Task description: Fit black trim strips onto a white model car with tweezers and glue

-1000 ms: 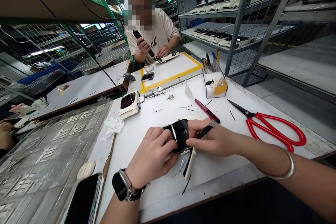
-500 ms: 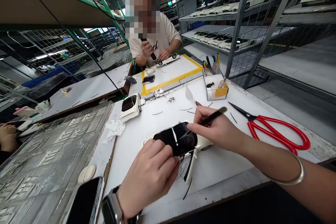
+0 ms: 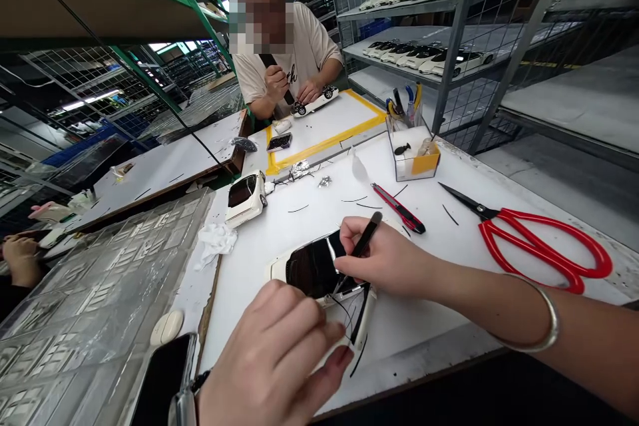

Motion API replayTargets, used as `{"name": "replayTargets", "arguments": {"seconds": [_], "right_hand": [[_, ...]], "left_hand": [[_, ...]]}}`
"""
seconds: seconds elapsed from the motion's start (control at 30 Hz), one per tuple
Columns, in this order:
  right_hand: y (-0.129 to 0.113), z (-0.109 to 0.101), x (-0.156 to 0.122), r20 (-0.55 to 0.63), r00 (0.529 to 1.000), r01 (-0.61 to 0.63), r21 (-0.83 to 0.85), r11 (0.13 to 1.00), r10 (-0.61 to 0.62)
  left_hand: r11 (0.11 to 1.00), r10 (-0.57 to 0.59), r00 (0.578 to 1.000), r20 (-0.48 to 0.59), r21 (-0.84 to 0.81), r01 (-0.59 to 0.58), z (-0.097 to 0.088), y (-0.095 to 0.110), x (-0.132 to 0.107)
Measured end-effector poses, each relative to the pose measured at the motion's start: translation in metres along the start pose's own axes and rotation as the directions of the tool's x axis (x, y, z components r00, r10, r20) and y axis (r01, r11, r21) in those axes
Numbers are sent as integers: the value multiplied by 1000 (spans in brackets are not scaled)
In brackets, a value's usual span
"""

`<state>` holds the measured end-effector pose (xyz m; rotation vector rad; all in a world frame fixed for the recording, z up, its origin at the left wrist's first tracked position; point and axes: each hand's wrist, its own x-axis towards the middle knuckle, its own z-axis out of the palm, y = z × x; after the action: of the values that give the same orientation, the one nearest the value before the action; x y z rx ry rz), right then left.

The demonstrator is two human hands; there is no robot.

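A white model car (image 3: 309,269) with a glossy dark roof lies in front of me, its near door (image 3: 367,319) swung out towards me. In my right hand (image 3: 382,256) is a pair of black tweezers (image 3: 368,233), gripped like a pen, with the tips down at the car's open door side. My left hand (image 3: 284,353) is beside the car's near side, thumb and forefinger drawn together; anything between them is too small to make out. Thin dark wires or strips (image 3: 344,309) run by the doorway close to those fingertips.
A red utility knife (image 3: 399,208) and red-handled scissors (image 3: 544,246) lie to the right, below a clear tool box (image 3: 417,163). Left are another white model car (image 3: 246,198), crumpled tissue (image 3: 215,239), a phone (image 3: 164,379) and plastic trays (image 3: 100,293). A co-worker (image 3: 299,46) sits opposite.
My left hand has come off the car's near edge and back towards me. My right hand with the tweezers has moved left and down to the door side, uncovering the utility knife.
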<state>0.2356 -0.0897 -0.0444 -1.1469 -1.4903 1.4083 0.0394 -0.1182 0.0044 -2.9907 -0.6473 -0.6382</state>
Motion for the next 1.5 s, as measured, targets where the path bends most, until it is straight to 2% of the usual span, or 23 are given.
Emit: {"name": "replayTargets", "arguments": {"seconds": [0.17,0.3,0.57,0.67,0.73,0.8,0.93,1.07,1.23,1.5], "right_hand": [[-18,-14,-12,43,993,-116,180,977,110],[-33,-20,-20,18,989,-147,196,969,147],[-38,-17,-20,20,999,-46,185,982,43],[-54,-26,-13,-89,990,116,86,990,-108],[-61,-35,2,-193,945,256,-65,965,-263],[-58,-41,26,-236,908,300,-211,930,-347],[-26,-47,87,-200,931,211,-387,898,-306],[8,-49,131,-141,917,233,-570,788,-373],[22,-47,157,-170,922,160,-652,741,-349],[26,-43,176,-33,932,225,-729,646,-362]], "left_hand": [[978,-86,992,87,200,67,6,-16,1],[975,-84,993,86,214,64,16,-14,3],[972,-104,995,-3,210,102,20,-9,6],[970,-110,992,-60,212,121,20,-7,5],[969,-115,988,-101,206,134,20,-6,3],[973,-97,985,-142,192,124,20,-6,2],[986,-28,979,-204,156,61,18,-6,2],[990,-17,968,-251,134,53,17,-6,3],[993,39,969,-246,122,-9,22,-5,2],[991,74,963,-258,130,-42,24,-6,0]]}}
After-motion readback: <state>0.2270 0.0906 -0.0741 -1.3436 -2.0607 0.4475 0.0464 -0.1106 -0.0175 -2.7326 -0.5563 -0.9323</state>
